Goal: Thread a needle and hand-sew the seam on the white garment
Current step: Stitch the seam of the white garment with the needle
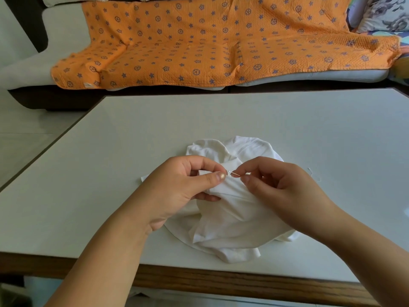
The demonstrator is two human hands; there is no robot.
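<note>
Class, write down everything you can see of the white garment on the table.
The white garment looks like soft, thin, plain cloth with no print. It lies crumpled in a heap on the pale table, near the front edge, with loose folds and a curved hem showing. The left hand pinches a raised fold of it between thumb and fingers. The right hand pinches a thin needle whose tip meets that fold.

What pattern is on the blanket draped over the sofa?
The blanket is orange with bluish-purple stars and spoked circles; the head view shows it best.
</note>
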